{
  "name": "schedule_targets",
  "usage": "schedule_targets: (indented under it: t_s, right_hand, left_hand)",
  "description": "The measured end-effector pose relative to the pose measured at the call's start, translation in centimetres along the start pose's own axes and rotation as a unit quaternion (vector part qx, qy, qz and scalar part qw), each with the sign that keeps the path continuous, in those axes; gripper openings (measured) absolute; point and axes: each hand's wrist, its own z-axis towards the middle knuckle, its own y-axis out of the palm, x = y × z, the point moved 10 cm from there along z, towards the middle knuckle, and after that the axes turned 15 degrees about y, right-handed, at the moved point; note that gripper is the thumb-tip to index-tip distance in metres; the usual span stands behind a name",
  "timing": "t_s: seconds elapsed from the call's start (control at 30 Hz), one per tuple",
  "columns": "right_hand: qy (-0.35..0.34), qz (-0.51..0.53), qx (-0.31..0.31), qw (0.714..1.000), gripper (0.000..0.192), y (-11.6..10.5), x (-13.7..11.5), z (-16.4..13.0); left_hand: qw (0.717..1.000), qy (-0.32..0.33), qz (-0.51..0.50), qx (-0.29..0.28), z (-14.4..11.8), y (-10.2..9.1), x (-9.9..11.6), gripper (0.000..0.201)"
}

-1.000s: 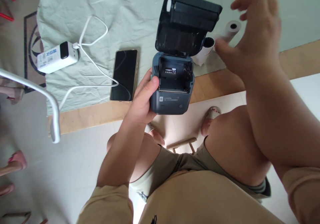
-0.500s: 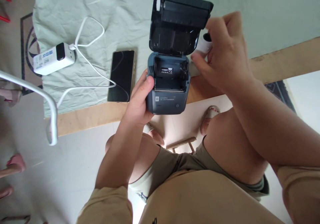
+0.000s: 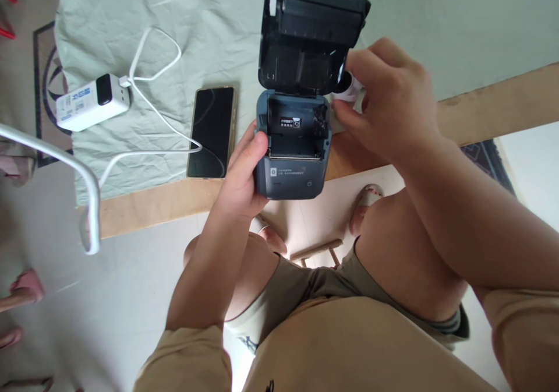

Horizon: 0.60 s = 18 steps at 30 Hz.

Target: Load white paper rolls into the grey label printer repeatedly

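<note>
Risk: phone (image 3: 212, 131) w/ cable lies just beside left hand (image 3: 243, 176); a nudge may shift it. Left hand clamps printer (image 3: 292, 147) at counter (image 3: 148, 202) edge; weak grip lets it tip off. Right hand (image 3: 388, 103) pinches paper roll (image 3: 349, 88) beside open bay; roll may slip. Printer: dark grey, lid up, bay empty.

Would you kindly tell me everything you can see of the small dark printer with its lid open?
The printer is a compact, dark blue-grey box of what looks like matte plastic. Its hinged lid stands open, tilted back. The paper bay holds no roll and shows a small label. The front face carries light print and a small round button. It sits at the wooden table edge. The left hand grips its left side; the right hand holds a white paper roll just beside it.
</note>
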Motion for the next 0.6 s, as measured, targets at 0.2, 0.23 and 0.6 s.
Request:
schedule_targets:
  t_s: [0.2, 0.23, 0.6]
  right_hand:
    - [-0.022, 0.205, 0.074, 0.976, 0.05, -3.2, 0.1, -0.7]
    - [-0.023, 0.253, 0.082, 0.964, 0.044, -3.7, 0.3, -0.8]
    - [0.283, 0.644, -0.157, 0.694, 0.046, 1.5, 2.8, 1.2]
  left_hand:
    - [1.0, 0.014, -0.009, -0.003, 0.1, 0.1, 0.1, 0.033]
    - [1.0, 0.016, -0.007, -0.001, 0.1, 0.0, 0.1, 0.035]
    - [1.0, 0.013, -0.008, 0.009, 0.1, -0.3, -0.2, 0.04]
